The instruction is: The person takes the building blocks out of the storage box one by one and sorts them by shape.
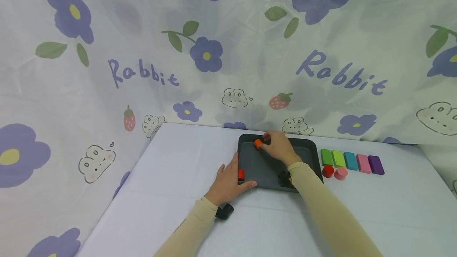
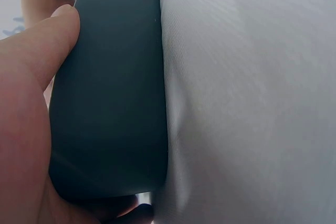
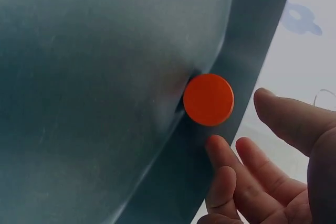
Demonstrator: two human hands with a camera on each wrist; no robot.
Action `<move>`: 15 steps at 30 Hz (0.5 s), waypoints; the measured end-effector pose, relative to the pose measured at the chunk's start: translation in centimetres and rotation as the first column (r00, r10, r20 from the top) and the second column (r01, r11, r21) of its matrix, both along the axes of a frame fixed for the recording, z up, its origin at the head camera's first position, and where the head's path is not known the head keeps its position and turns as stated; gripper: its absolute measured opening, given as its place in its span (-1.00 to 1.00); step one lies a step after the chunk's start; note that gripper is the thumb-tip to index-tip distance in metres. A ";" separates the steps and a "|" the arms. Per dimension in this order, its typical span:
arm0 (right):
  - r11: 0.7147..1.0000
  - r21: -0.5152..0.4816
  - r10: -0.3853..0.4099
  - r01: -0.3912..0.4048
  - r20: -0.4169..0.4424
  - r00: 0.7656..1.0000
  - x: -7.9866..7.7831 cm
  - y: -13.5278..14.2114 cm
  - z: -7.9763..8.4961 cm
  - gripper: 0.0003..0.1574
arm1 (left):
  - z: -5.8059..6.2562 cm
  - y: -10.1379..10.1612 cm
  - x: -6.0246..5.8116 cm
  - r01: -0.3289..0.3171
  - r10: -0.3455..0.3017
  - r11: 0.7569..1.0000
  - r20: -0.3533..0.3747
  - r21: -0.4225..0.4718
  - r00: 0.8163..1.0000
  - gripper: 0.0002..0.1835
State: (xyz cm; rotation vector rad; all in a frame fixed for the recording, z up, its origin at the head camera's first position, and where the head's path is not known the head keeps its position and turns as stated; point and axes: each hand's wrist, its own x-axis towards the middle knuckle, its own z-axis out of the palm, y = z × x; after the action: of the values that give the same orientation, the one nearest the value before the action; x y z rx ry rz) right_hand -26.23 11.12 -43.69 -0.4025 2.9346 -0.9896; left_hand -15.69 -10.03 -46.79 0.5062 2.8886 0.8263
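An orange cylinder (image 1: 258, 144) sits in the far left corner of a dark grey baking tray (image 1: 265, 171). My right hand (image 1: 279, 146) reaches over the tray beside it; in the right wrist view a gap shows between the thumb and fingertips, below and right of the cylinder's round end (image 3: 208, 99). A red cylinder (image 1: 241, 175) is inside the tray's near left corner. Around that corner rests my left hand (image 1: 225, 183), its fingers straight along the left side and its thumb spread along the front. In the left wrist view the thumb touches the tray wall (image 2: 110, 87).
Right of the tray stands a row of blocks: green (image 1: 326, 157), yellow-green (image 1: 338, 158), blue (image 1: 351, 161), pink (image 1: 364, 163) and purple (image 1: 376, 165). A red cylinder (image 1: 327, 171) and a pink cylinder (image 1: 340, 173) stand before them. A patterned curtain (image 1: 250, 50) hangs behind the white table (image 1: 160, 185).
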 end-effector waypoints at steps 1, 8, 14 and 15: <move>1.000 0.011 -0.003 0.003 0.002 1.000 0.0 -0.2 0.0 -0.53 | 0.0 0.0 0.0 -0.001 0.001 1.000 0.000 -0.001 1.000 0.24; 0.998 0.062 -0.029 0.028 0.012 1.000 -0.3 -1.3 -0.1 -0.55 | 0.0 -0.1 0.0 -0.002 0.002 1.000 0.005 -0.003 1.000 0.24; 0.993 0.112 -0.032 0.030 0.019 0.999 -0.8 -1.9 -0.3 -0.53 | -0.1 0.0 0.0 -0.002 0.002 1.000 0.008 -0.005 1.000 0.24; 0.993 0.115 -0.035 0.032 0.022 0.999 -0.8 -2.0 -0.4 -0.53 | -0.2 0.0 0.0 -0.001 0.001 1.000 0.008 -0.005 1.000 0.24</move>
State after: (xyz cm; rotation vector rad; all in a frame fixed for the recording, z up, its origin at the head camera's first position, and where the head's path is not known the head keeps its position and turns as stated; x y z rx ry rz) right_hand -27.05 9.15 -44.08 -0.3363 2.9671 -0.8183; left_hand -15.70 -10.06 -46.95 0.4998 2.8827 0.8190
